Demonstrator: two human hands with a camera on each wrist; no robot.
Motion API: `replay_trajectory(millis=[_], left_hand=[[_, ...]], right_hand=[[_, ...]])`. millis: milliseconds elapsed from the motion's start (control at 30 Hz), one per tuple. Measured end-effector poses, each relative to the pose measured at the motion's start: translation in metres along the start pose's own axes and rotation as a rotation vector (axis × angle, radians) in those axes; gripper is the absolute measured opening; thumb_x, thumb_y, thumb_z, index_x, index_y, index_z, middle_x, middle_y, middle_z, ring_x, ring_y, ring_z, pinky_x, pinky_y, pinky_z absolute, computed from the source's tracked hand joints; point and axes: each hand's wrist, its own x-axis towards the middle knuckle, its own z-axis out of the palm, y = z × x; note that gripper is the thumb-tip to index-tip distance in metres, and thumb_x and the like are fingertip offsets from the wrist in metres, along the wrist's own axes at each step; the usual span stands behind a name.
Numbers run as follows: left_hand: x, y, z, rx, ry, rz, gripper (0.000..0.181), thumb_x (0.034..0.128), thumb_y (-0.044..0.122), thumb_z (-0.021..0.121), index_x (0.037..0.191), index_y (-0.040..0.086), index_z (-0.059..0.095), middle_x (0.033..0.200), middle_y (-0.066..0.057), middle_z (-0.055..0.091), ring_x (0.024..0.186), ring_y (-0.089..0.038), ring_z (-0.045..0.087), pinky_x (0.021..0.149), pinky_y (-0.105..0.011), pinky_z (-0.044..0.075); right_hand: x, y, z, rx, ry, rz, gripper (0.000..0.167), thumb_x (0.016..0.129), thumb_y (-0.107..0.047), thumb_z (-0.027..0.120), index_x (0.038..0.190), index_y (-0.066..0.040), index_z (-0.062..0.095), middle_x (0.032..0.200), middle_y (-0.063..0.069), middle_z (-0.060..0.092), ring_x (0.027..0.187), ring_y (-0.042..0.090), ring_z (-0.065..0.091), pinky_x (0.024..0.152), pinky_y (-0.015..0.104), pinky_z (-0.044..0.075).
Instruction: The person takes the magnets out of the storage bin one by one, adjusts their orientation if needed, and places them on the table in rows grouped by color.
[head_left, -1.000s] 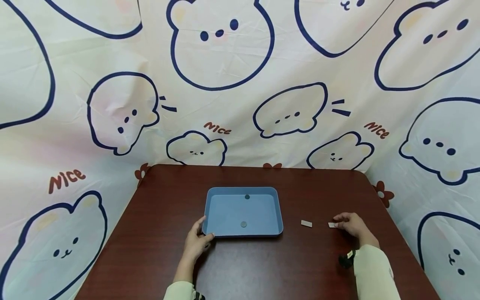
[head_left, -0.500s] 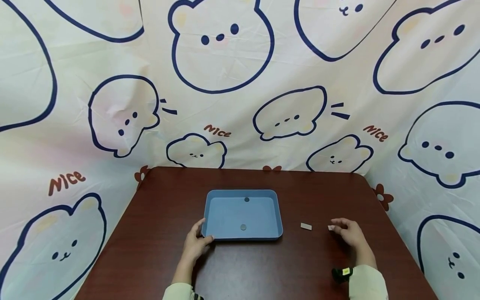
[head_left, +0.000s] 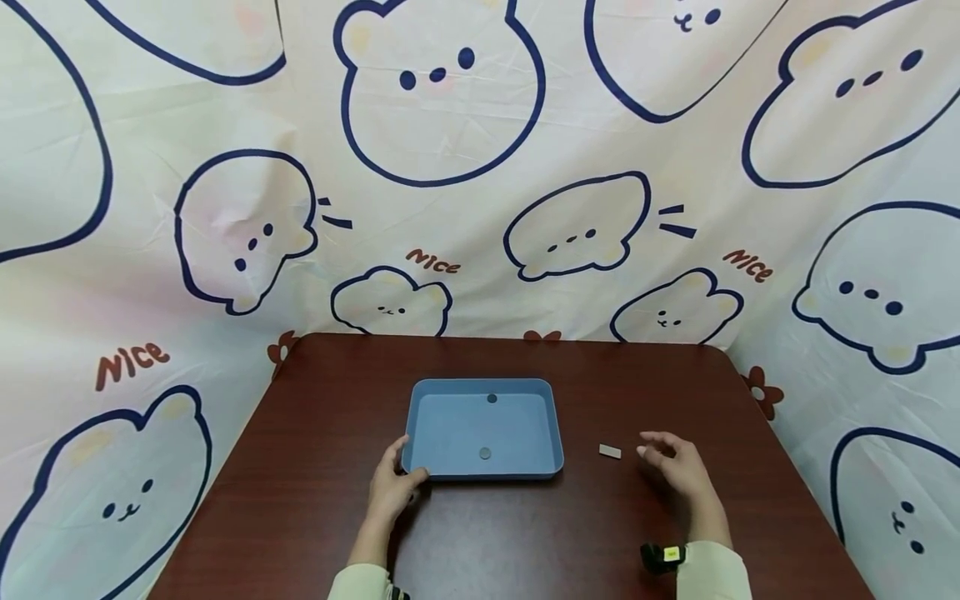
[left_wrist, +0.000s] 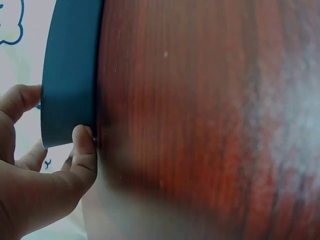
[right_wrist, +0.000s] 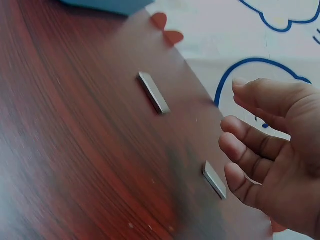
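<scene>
The head view, the farthest off, looks forward and down across the wooden table [head_left: 525, 533] to the bear-print backdrop [head_left: 457, 125]. The left wrist view, close and rolled sideways, faces the near wall of the blue tray [head_left: 442, 425], sharing it and the left hand [head_left: 392, 487] with the head view. The right wrist view, close and tilted, looks past the right hand [head_left: 681, 473] and shares one pale strip [head_left: 611, 452] with the head view.

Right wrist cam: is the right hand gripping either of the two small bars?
No: one bar and the other bar both lie on the table, and the right hand holds neither.
</scene>
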Motion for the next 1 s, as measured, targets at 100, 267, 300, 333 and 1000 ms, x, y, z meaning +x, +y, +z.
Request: replay_trajectory(millis=[100, 267, 300, 333, 1000], left_hand=[[0.000, 0.000, 0.000, 0.027, 0.010, 0.002, 0.069, 0.0819, 0.011, 0.067, 0.144, 0.013, 0.036, 0.142, -0.026, 0.030, 0.118, -0.040, 0.039, 0.068, -0.040, 0.040], [0.002, 0.000, 0.000, 0.023, 0.005, -0.008, 0.070, 0.0817, 0.008, 0.067, 0.144, 0.013, 0.035, 0.142, -0.027, 0.030, 0.120, -0.043, 0.037, 0.071, -0.042, 0.044], [0.003, 0.000, 0.000, 0.019, 0.003, -0.006, 0.071, 0.0816, 0.007, 0.067, 0.144, 0.012, 0.035, 0.142, -0.027, 0.030, 0.119, -0.043, 0.037, 0.071, -0.043, 0.045], [0.003, 0.000, -0.001, 0.019, 0.002, -0.004, 0.071, 0.0816, 0.007, 0.067, 0.144, 0.012, 0.035, 0.142, -0.028, 0.030, 0.120, -0.044, 0.036, 0.072, -0.043, 0.045], [0.003, -0.001, 0.000, -0.008, 0.006, -0.004, 0.073, 0.0809, 0.008, 0.071, 0.144, 0.011, 0.035, 0.143, -0.028, 0.028, 0.119, -0.048, 0.037, 0.071, -0.044, 0.050]], right_hand=[[0.001, -0.006, 0.007, 0.036, -0.003, -0.016, 0.045, 0.090, -0.031, 0.063, 0.124, -0.002, 0.057, 0.107, 0.010, 0.059, 0.097, 0.026, 0.053, 0.074, 0.035, 0.045], [0.005, -0.014, 0.018, 0.086, -0.011, -0.027, 0.042, 0.088, -0.027, 0.065, 0.122, -0.002, 0.059, 0.102, 0.009, 0.061, 0.092, 0.023, 0.055, 0.073, 0.035, 0.045], [0.006, -0.015, 0.020, 0.094, -0.013, -0.027, 0.042, 0.088, -0.027, 0.066, 0.122, -0.002, 0.059, 0.102, 0.009, 0.061, 0.091, 0.023, 0.055, 0.073, 0.036, 0.045], [0.007, -0.016, 0.023, 0.100, -0.017, -0.030, 0.042, 0.088, -0.026, 0.066, 0.122, -0.002, 0.059, 0.102, 0.010, 0.061, 0.090, 0.023, 0.055, 0.073, 0.036, 0.045], [0.029, -0.064, 0.063, 0.265, -0.138, -0.069, 0.040, 0.084, -0.024, 0.070, 0.120, -0.010, 0.061, 0.119, 0.020, 0.055, 0.094, 0.026, 0.054, 0.081, 0.051, 0.043]])
